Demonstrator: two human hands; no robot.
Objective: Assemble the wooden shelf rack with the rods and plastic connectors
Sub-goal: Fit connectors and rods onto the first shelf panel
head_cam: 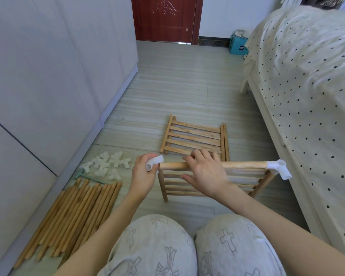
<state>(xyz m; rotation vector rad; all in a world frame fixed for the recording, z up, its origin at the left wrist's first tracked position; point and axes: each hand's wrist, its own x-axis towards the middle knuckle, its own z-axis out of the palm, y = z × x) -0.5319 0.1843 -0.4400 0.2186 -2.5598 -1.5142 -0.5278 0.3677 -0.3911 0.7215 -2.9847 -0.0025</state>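
Observation:
A slatted wooden shelf panel (245, 177) stands on edge on the floor in front of my knees. My right hand (204, 172) grips its top rod (243, 164) near the left end. A white plastic connector (278, 169) sits on that rod's right end. My left hand (144, 173) holds another white connector (155, 162) just off the rod's bare left end. A second slatted panel (195, 137) lies flat on the floor behind.
A bundle of several wooden rods (74, 214) lies on the floor at left, with a pile of white connectors (108, 164) and a small green tool (82, 174) beyond it. A white wardrobe (48, 76) runs along the left, a bed (307, 86) along the right.

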